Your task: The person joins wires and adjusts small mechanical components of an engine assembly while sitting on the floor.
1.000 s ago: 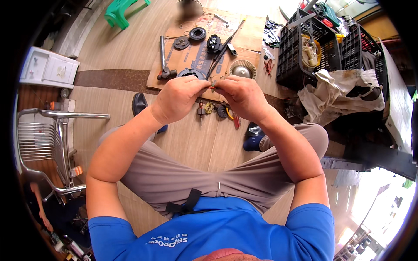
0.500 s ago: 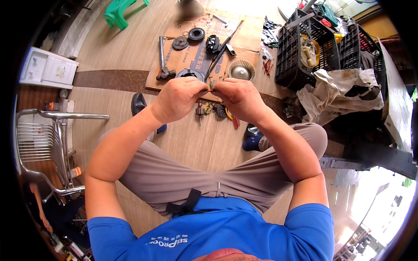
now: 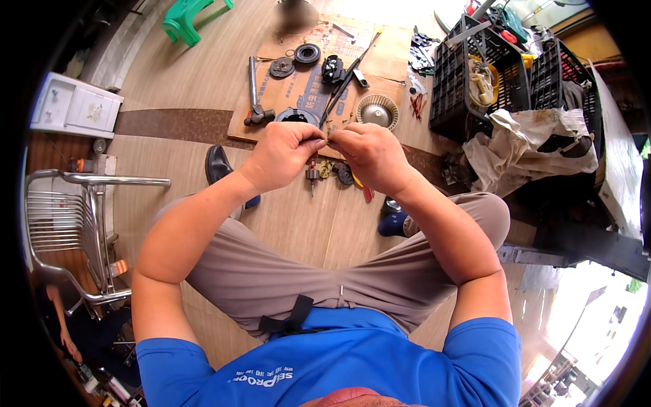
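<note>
My left hand (image 3: 283,156) and my right hand (image 3: 372,156) meet fingertip to fingertip above the floor, both closed in a pinch. Whatever small thing they hold between them is almost wholly covered by the fingers, too small to name. Just below the fingertips lie a small motor armature (image 3: 312,172), a brass-coloured part (image 3: 325,168) and a dark round part (image 3: 344,175). Beyond the hands, on a flattened cardboard sheet (image 3: 285,102), are a hammer (image 3: 254,95), a fan wheel (image 3: 376,111), a black ring (image 3: 307,53), a round disc (image 3: 281,67) and a black housing (image 3: 332,69).
Black plastic crates (image 3: 468,81) with tools and cloth stand at the right. A metal chair (image 3: 64,224) is on the left, and a green stool (image 3: 182,24) at the far left. Red-handled pliers (image 3: 367,193) lie close to my right foot.
My fingertips have shifted slightly; the left fingers are more curled. A small orange and green bit that showed between the fingertips is now mostly hidden. The parts on the floor stay put.
</note>
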Demonstrator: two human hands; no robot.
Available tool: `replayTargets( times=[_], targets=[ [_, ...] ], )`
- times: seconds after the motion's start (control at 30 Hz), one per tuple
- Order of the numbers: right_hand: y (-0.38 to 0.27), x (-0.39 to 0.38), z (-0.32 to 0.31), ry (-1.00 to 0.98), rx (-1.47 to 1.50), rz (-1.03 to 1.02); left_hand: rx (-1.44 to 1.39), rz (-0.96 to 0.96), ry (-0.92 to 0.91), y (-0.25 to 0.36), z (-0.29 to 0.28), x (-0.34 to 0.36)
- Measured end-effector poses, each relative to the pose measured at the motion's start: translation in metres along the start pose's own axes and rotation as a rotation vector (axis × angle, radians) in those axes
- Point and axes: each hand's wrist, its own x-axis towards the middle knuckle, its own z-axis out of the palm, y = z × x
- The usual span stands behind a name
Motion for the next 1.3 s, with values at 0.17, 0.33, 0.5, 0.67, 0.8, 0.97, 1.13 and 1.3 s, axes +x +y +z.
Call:
replayTargets(
  times=[0.17, 0.33, 0.5, 0.67, 0.8, 0.97, 1.13, 1.3],
  targets=[
    [-0.002, -0.002, -0.003, -0.244, 0.209, 0.254, 0.473, 0.433, 0.014, -0.009, 0.000, 0.001],
    [-0.016, 0.011, -0.028, -0.370, 0.365, 0.479, 0.516, 0.546, -0.006, -0.009, -0.003, -0.001],
    [0.003, 0.002, -0.015, -0.180, 0.137, 0.257, 0.212, 0.066, -0.107, -0.003, -0.015, 0.004],
    [-0.001, 0.002, -0.013, -0.100, 0.091, 0.161, -0.023, -0.151, -0.118, -0.003, -0.014, 0.006],
    [0.002, 0.004, -0.011, -0.073, 0.062, 0.146, 0.018, -0.110, -0.075, -0.011, -0.012, 0.007],
    [0.003, 0.007, -0.012, -0.074, 0.036, 0.150, 0.556, 0.397, 0.021, -0.010, -0.011, 0.004],
    [0.002, 0.004, -0.010, -0.049, 0.115, 0.155, 0.526, 0.473, 0.046, -0.010, -0.009, 0.002],
    [0.000, 0.005, -0.013, -0.099, 0.132, 0.127, 0.572, 0.521, 0.002, -0.002, -0.017, 0.002]
  ],
)
